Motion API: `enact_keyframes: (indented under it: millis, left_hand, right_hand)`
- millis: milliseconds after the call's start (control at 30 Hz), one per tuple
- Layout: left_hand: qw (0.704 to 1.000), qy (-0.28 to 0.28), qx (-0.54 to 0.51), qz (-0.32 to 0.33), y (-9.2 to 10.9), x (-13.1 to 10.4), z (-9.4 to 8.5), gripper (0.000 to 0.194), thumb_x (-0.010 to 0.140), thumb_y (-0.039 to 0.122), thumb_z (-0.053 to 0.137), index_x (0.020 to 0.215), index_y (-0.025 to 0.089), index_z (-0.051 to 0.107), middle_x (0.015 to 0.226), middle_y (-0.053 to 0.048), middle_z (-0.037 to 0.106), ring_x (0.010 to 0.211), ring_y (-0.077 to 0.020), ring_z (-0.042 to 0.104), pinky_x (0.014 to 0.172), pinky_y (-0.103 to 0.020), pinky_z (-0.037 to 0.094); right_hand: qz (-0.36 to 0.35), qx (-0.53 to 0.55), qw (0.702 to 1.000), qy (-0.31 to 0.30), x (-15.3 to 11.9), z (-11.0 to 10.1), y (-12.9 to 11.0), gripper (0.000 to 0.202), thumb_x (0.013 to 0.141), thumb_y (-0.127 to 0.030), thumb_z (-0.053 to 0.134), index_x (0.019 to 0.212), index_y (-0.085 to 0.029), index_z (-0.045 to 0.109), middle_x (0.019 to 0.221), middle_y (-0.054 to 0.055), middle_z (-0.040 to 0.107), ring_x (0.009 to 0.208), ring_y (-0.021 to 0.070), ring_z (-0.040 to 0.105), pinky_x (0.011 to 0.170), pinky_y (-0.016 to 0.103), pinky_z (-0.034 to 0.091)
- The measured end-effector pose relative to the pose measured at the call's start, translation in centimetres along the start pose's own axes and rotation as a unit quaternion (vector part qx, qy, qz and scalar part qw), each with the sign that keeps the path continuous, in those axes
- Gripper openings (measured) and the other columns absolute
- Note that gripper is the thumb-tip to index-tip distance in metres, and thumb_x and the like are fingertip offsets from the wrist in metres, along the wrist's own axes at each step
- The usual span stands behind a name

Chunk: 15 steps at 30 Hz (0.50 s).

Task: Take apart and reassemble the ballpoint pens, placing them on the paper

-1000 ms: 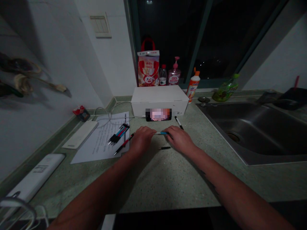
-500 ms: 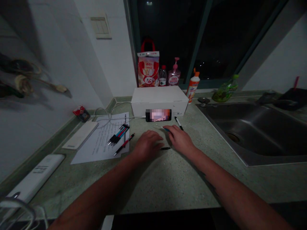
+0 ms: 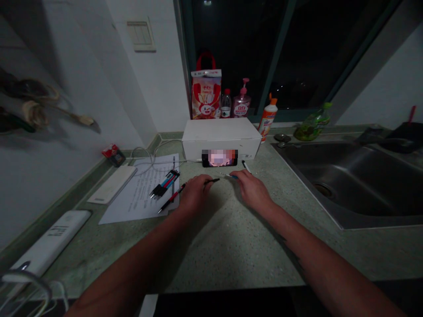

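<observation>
My left hand (image 3: 195, 190) is closed, its fingertips pinching a short black pen part (image 3: 212, 180) that points toward the right. Opposite it, my right hand (image 3: 254, 188) grips a blue pen barrel (image 3: 234, 176), with a thin pale refill sticking out to the left. A small gap separates the two pieces, both held just above the counter. By my left wrist lies a red and black pen (image 3: 170, 200). Several blue, red and black pens (image 3: 164, 185) rest together on printed paper (image 3: 132, 207). Just beyond my right fingers is a white and black pen part (image 3: 246, 166).
A phone (image 3: 220, 158) with a lit screen leans on a white box (image 3: 221, 130), its cable running left. To the right is a steel sink (image 3: 337, 222). Bottles, such as an orange-capped one (image 3: 267, 119), stand behind. A white power strip (image 3: 53, 242) lies at left.
My left hand has picked up the black pen part from the counter and raised it toward the refill. My right hand stays nearly in place with the blue barrel.
</observation>
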<state>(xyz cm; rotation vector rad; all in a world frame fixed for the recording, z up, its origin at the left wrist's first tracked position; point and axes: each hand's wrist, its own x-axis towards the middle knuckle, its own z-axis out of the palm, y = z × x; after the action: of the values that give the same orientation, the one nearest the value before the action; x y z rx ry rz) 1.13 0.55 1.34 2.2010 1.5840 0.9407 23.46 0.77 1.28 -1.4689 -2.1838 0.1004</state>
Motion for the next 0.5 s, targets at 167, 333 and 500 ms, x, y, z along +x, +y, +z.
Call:
enact_keyframes:
  millis: [167,333,500]
  left_hand:
    - [0.998,0.054,-0.016,-0.018,-0.77,0.36,-0.03,0.021,0.094,0.024,0.052,0.102,0.021,0.072,0.106,-0.009,0.075,0.101,-0.0275,0.066,0.093,-0.044,0.050]
    - [0.998,0.048,-0.023,-0.035,-0.54,0.42,-0.09,0.022,0.093,0.024,0.052,0.101,0.021,0.072,0.106,-0.011,0.075,0.101,-0.0286,0.066,0.092,-0.045,0.050]
    - [0.999,0.024,-0.017,-0.016,-0.86,0.47,0.09,0.021,0.093,0.021,0.053,0.100,0.020,0.072,0.103,-0.009,0.075,0.101,-0.0275,0.066,0.094,-0.045,0.050]
  right_hand:
    - [-0.013,0.002,1.000,-0.005,-0.06,0.14,-0.02,0.045,0.092,-0.002,0.042,0.127,-0.024,0.062,0.116,0.009,0.066,0.103,0.0240,0.065,0.083,0.034,0.050]
    - [-0.024,-0.003,0.999,-0.022,-0.12,0.03,-0.28,0.046,0.092,-0.002,0.043,0.128,-0.023,0.062,0.119,0.009,0.066,0.105,0.0240,0.065,0.084,0.033,0.049]
    - [-0.043,-0.002,0.998,-0.042,-0.11,-0.04,-0.38,0.047,0.092,-0.001,0.044,0.128,-0.026,0.063,0.118,0.007,0.066,0.103,0.0224,0.065,0.083,0.032,0.049]
